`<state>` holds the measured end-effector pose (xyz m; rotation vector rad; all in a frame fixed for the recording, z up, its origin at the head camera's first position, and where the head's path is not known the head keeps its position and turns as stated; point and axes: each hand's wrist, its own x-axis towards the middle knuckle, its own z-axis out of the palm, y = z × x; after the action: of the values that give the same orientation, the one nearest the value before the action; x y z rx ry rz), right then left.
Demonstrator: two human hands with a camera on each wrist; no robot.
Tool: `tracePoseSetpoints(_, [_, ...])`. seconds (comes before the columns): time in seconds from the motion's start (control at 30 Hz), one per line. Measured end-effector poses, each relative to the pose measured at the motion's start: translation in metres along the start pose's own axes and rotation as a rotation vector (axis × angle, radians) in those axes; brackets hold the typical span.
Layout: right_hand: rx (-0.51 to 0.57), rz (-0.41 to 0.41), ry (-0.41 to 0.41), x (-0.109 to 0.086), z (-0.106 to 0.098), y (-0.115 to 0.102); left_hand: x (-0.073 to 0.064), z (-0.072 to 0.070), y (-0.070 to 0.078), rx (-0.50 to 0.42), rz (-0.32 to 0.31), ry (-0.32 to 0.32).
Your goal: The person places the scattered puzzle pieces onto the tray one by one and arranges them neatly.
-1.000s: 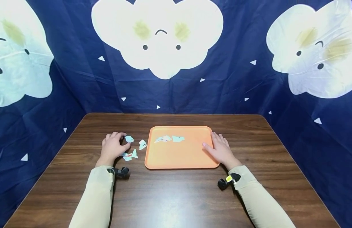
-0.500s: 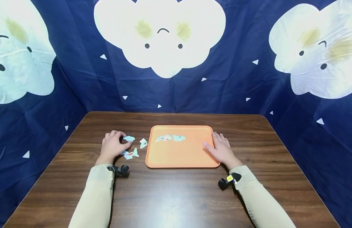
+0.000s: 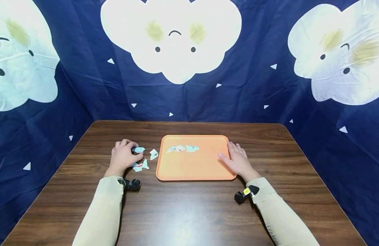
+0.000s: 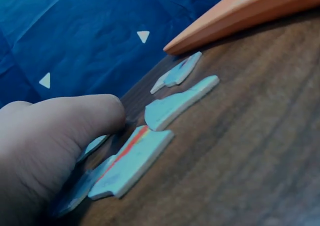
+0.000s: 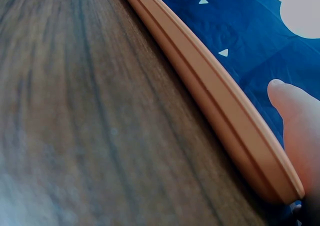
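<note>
My left hand [image 3: 123, 156] has its thumb and fingers curled at a pale blue puzzle piece [image 3: 138, 149] on the left of the table, pinching it at the edges. In the left wrist view, the thumb [image 4: 90, 117] hides most of that piece. Just below lie a piece with a red stripe [image 4: 132, 161] and a narrow pale one [image 4: 180, 102], with another partly under the hand. A further piece [image 3: 154, 154] is near the orange tray [image 3: 195, 171]. My right hand [image 3: 239, 162] rests at the tray's right rim, fingers extended and thumb reaching over the tray.
Inside the tray, near its far left, lie a joined-looking group of pieces [image 3: 176, 149] and a single piece [image 3: 192, 148]. The wooden table [image 3: 183, 212] meets a dark blue cloth backdrop [image 3: 198, 99] with cloud shapes behind and at both sides.
The pale blue piece at my left hand has turned slightly and shifted a little left, with the fingers moving over it. My right hand and the tray stay in place.
</note>
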<state>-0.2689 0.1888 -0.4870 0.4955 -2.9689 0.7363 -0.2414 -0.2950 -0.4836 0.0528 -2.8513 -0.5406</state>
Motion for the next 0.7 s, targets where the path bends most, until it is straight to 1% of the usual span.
tracePoseSetpoints(0.23, [0.019, 0.0, 0.006, -0.0005, -0.0004, -0.0023, -0.0003, 0.0021, 0.0037, 0.053, 0.014, 0.035])
tracePoseSetpoints(0.4, [0.022, 0.001, 0.006, -0.0009, -0.0005, -0.0027, -0.0016, 0.005, 0.0054, 0.077, 0.01, 0.035])
tracePoseSetpoints(0.57, [0.01, -0.002, 0.005, -0.0008, -0.0017, -0.0027, -0.0018, 0.0053, 0.0043, 0.073, -0.016, 0.036])
tracePoseSetpoints(0.7, [0.009, 0.001, 0.007, -0.0012, -0.0016, -0.0027, -0.0008, 0.0036, 0.0023, 0.057, -0.013, 0.029])
